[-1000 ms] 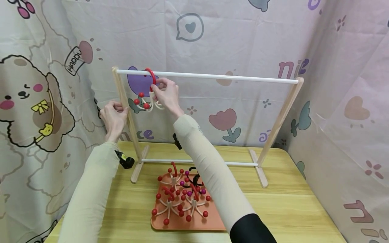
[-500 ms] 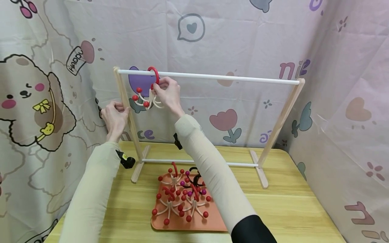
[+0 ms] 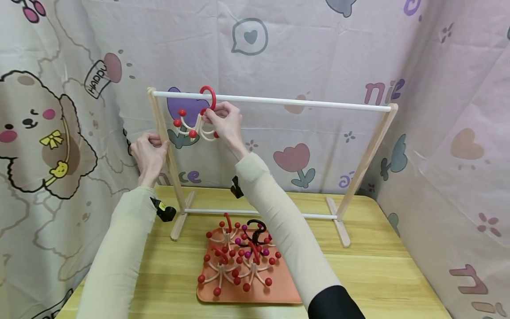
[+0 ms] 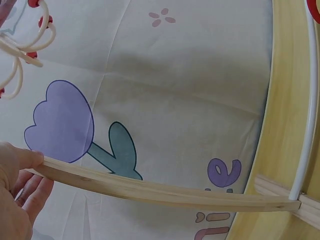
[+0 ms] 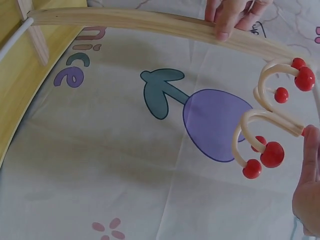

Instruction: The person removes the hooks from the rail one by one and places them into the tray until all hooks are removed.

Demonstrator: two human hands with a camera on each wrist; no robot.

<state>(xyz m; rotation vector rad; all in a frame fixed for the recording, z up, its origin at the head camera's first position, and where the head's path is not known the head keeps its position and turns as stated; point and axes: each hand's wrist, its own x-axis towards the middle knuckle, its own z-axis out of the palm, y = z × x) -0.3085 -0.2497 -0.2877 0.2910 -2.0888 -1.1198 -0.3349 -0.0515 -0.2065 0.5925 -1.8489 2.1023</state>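
My right hand (image 3: 229, 124) pinches a multi-arm hanger (image 3: 198, 121) just below its red hook (image 3: 214, 98). The hook arches over the white top rail (image 3: 299, 103) of a wooden rack, near its left end. Cream arms tipped with red balls curve out below; in the right wrist view the hanger (image 5: 270, 111) shows them spread beside my fingertips. Left of the rack, my left hand (image 3: 149, 153) pinches the wooden side post (image 3: 173, 170) between thumb and fingers. The left wrist view shows that hand (image 4: 17, 195) at the post (image 4: 150, 192).
An orange tray (image 3: 284, 290) on the wooden table (image 3: 382, 274) bears several more hangers with red hooks and a black one (image 3: 255, 237). A white lower bar (image 3: 223, 211) joins the rack's feet. Patterned cloth (image 3: 255, 66) hangs behind and at both sides.
My right hand has moved the hanger rightward along the top rail and slightly up, so its hook arches higher over the rail. My left hand has stayed on the post.
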